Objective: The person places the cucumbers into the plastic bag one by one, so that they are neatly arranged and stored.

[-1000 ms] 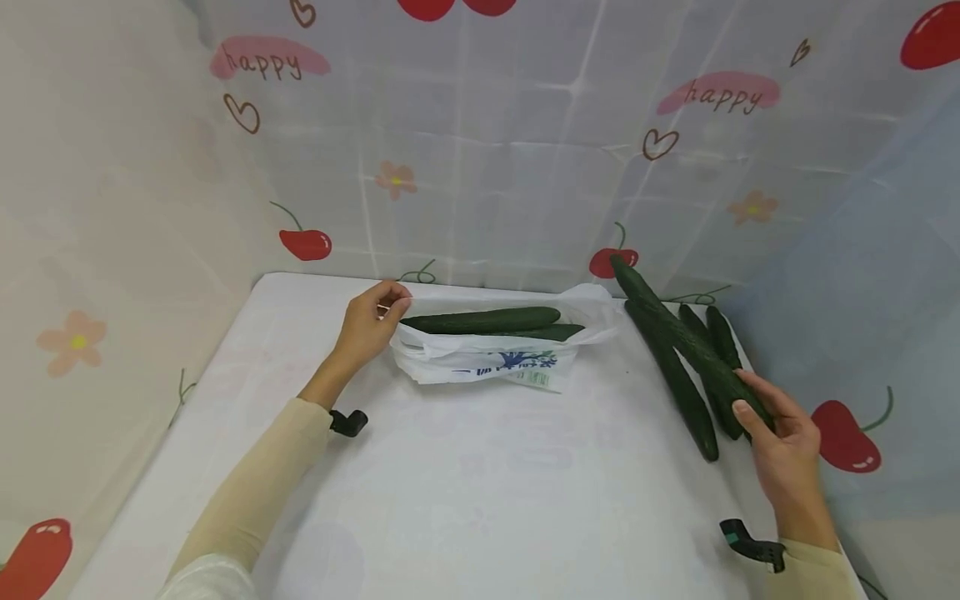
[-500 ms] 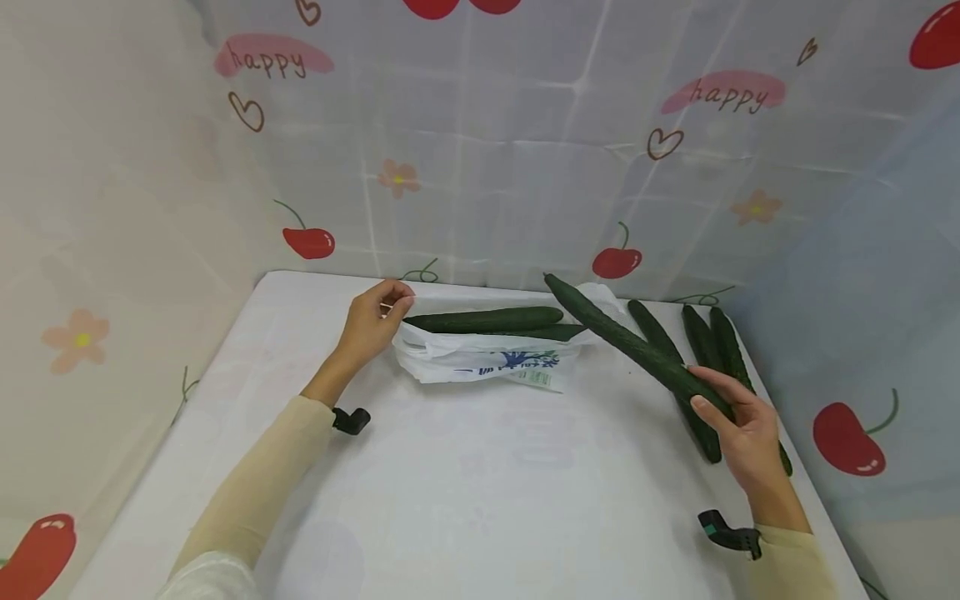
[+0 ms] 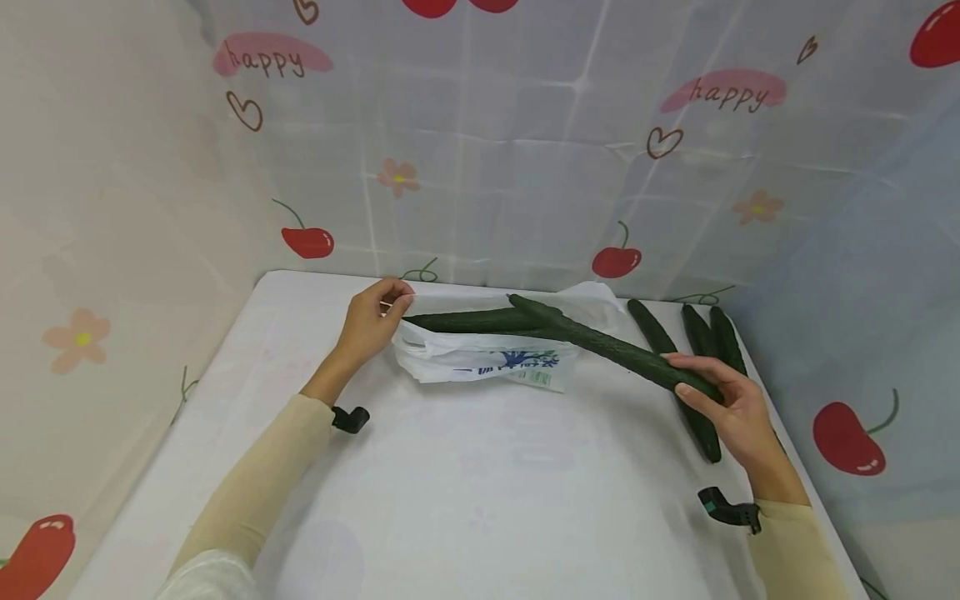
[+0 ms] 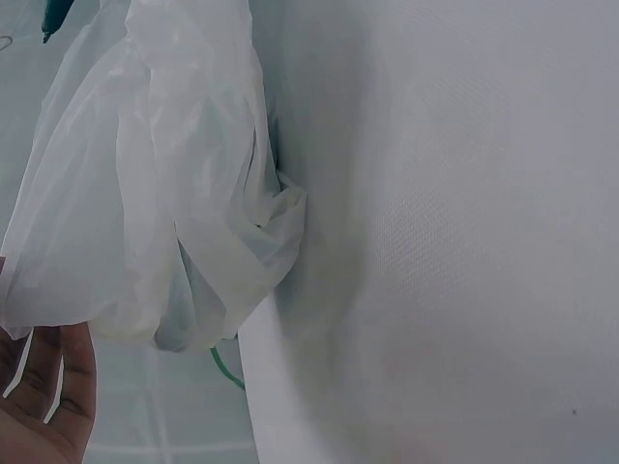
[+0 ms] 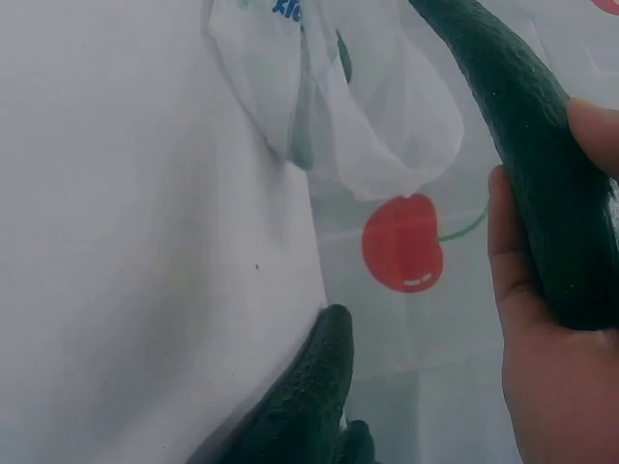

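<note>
My right hand (image 3: 727, 404) grips the near end of a long dark green cucumber (image 3: 615, 348). Its far tip lies over the mouth of a white plastic bag (image 3: 450, 358) with blue print. Inside the bag another cucumber (image 3: 465, 322) shows, partly covered by the held one. At the bag's left end my left hand (image 3: 375, 321) pinches the edge of the plastic between thumb and fingers. The left wrist view has the bag's crumpled side (image 4: 193, 174) hanging from those fingers (image 4: 73, 387). In the right wrist view, thumb and fingers wrap the cucumber (image 5: 542, 164).
Several more cucumbers lie at the table's right side, one (image 3: 697, 425) right below the held one and others (image 3: 726, 337) by the right edge. A printed curtain (image 3: 510, 167) stands behind the white table (image 3: 465, 500). Each wrist carries a black camera mount (image 3: 727, 508).
My right hand has lifted the cucumber from the group at the right and moved it left, its tip now over the bag. The left hand keeps its place at the bag.
</note>
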Motion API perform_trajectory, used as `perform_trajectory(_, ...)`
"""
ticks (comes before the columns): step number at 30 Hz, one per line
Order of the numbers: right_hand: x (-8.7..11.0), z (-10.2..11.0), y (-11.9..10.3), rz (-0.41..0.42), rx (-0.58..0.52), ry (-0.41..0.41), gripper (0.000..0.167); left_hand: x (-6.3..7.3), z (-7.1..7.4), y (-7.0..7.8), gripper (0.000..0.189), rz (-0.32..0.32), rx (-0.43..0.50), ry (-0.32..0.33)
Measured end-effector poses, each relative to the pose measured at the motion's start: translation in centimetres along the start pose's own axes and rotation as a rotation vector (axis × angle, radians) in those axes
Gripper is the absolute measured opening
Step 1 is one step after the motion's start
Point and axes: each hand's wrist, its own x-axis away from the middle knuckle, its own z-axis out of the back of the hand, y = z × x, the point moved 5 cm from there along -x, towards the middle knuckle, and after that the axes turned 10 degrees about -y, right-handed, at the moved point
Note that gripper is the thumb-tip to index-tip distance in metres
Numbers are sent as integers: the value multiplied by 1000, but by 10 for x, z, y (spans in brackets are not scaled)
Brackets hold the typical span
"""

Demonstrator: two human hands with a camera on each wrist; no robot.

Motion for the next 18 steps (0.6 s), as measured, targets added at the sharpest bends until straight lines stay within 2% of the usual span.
perform_trajectory(4, -10, -1, 3, -30, 24, -51, 38, 0, 0, 0, 15, -5, 8, 0)
perform_trajectory(10, -27, 0, 8, -87, 144, -103, 32, 0, -2, -2, 15, -13, -6, -7)
perform_trajectory(18, -55, 3, 3, -95, 190, -173, 27, -1, 0, 0, 12, -14, -5, 9)
